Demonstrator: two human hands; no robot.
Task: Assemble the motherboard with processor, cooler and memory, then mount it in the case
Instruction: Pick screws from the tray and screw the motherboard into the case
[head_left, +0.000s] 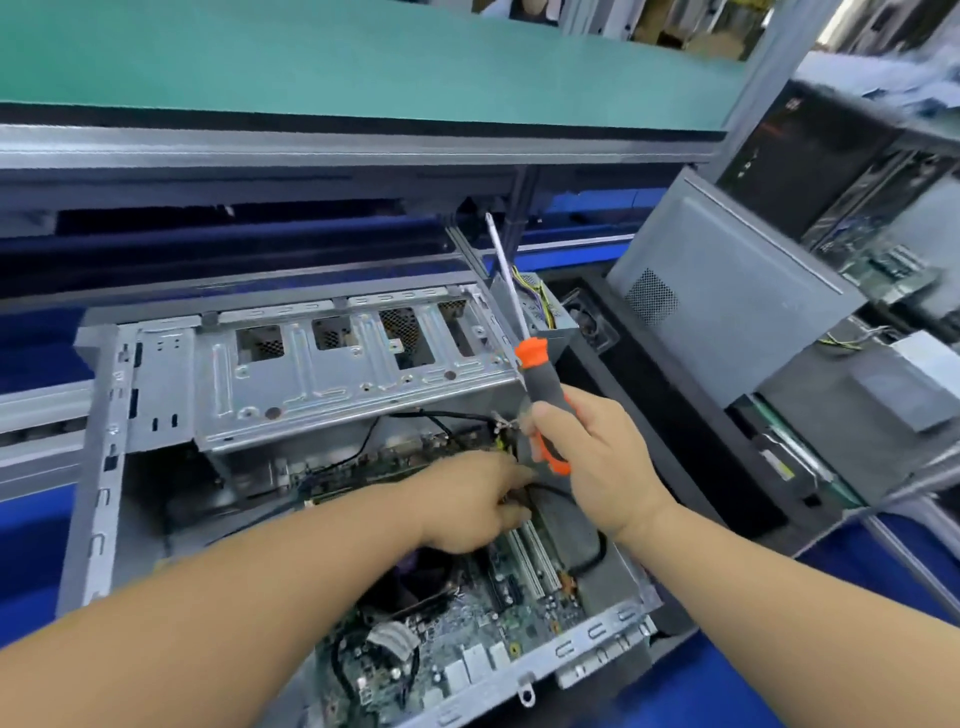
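Meanwhile, right hand (592, 462) grips the upright screwdriver (535, 374); left hand (467, 499) pinches a black cable (587, 561).

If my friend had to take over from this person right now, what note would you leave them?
Right hand: holds the orange-and-grey screwdriver, tip up, away from the board.
Left hand: reaches into the open case; its fingers are at a black cable by the board's far edge. Whether they grip it is hidden.
Done: the motherboard lies inside the case, under the metal drive cage.
Left: tidy that cable, then probably drive the mounting screws. Screws and memory cannot be made out.
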